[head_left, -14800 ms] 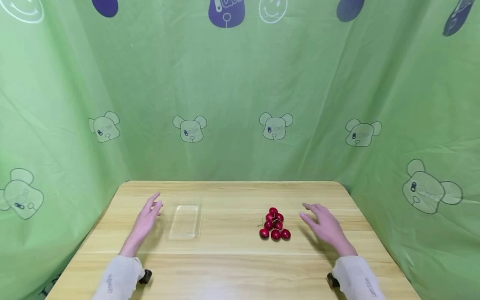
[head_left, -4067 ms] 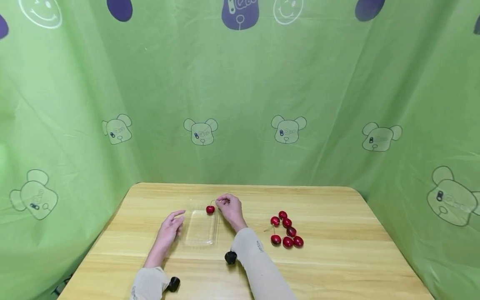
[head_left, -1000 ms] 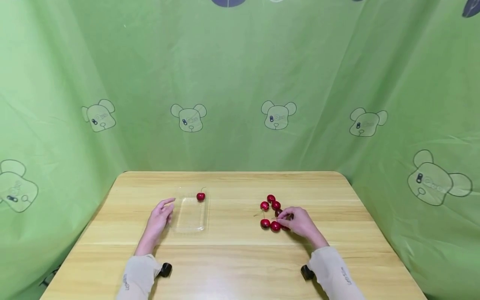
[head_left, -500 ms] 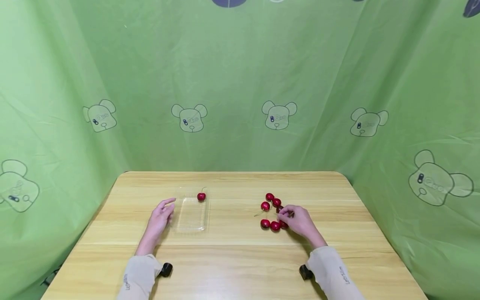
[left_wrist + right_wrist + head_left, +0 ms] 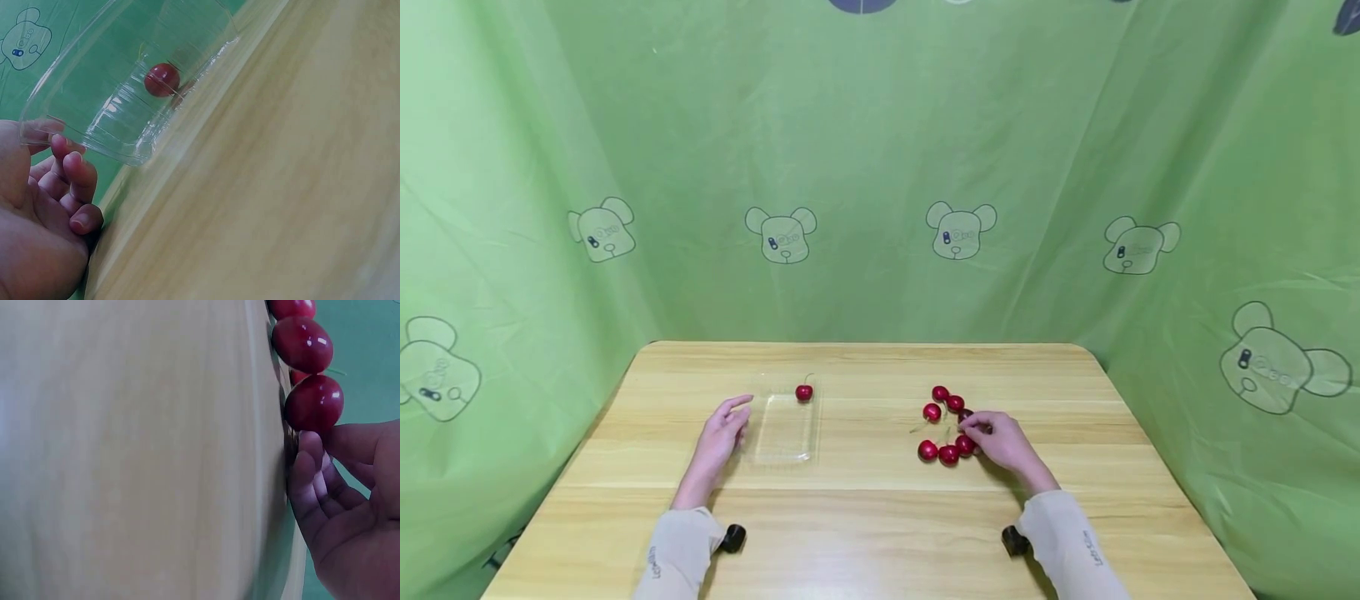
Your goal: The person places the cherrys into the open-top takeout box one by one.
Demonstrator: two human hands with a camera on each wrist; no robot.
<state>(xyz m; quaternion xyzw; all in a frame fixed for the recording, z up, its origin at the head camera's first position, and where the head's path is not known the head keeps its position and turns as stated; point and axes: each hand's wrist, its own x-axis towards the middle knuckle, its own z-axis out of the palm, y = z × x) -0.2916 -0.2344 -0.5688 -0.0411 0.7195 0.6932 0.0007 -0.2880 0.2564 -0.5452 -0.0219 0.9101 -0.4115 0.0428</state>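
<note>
A clear plastic tray point(image 5: 781, 432) lies left of centre on the wooden table point(image 5: 880, 521). One red cherry point(image 5: 804, 392) sits at its far end, also seen through the tray wall point(image 5: 125, 119) as a cherry point(image 5: 162, 79). My left hand point(image 5: 721, 430) rests relaxed against the tray's left side, fingers point(image 5: 74, 181) loosely bent. On the right lies a group of several cherries point(image 5: 948, 455). My right hand point(image 5: 1000, 442) is at the group's right side, thumb and forefinger closed together on a cherry point(image 5: 314, 403); another cherry point(image 5: 302, 342) lies just beyond it.
Green printed cloth point(image 5: 880, 208) walls in the table at the back and both sides. Bare wood lies between the tray and the cherries and along the near edge. Small black wrist devices point(image 5: 733, 538) sit at both cuffs.
One second ago my right hand was over the near cherries; its fingertips have since drawn in at one cherry and the near cherries shifted slightly. The left hand and tray stayed still.
</note>
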